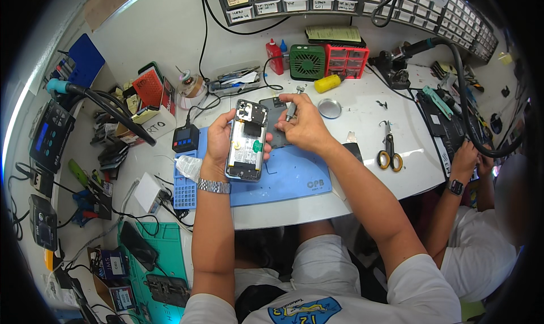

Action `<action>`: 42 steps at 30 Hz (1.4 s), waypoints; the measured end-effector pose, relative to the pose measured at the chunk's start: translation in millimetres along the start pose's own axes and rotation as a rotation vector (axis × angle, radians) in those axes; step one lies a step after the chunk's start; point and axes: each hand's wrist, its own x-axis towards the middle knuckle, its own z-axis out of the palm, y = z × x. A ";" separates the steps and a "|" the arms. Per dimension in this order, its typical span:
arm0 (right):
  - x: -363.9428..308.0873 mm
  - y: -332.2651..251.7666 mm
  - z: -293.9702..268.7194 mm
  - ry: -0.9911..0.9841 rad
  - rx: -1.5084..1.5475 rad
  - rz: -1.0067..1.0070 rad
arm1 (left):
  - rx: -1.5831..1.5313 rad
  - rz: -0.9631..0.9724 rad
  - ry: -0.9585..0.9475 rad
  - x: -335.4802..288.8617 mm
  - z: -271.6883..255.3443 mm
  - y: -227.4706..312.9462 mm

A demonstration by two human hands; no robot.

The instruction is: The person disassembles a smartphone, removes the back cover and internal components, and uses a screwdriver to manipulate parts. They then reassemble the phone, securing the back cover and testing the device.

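My left hand (218, 142) is closed round a smartphone (247, 145) whose back is off. Its battery, a green sticker and the camera area at the top face up. Between the thumb and fingers of my right hand (306, 124) is a slim silver tool (293, 107), apparently a precision screwdriver, with its knobbed end pointing up and away. The tool's lower end is hidden by my fingers. A dark grey phone back cover (276, 115) lies behind the phone, partly covered by my right hand. Beneath both hands is a blue repair mat (277, 185).
To the right lie scissors (389, 151) and a round metal dish (329, 108). A green fan (307, 62), red drawer box (347, 61) and yellow-handled tool (328, 84) stand farther back. A small black device (186, 138) sits left. A co-worker's hands (467, 157) are at the far right.
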 end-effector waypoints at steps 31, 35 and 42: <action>-5.3 -23.9 -3.0 0.215 -0.047 -0.513 | 0.244 -0.159 -0.049 -5.8 21.0 -11.0; -7.3 -26.6 -3.9 0.263 -0.072 -0.392 | 0.228 -0.142 -0.031 -5.0 18.7 -10.4; -4.5 -9.4 -3.7 -0.022 -0.225 -0.056 | -0.162 0.259 -0.058 3.9 -6.0 0.3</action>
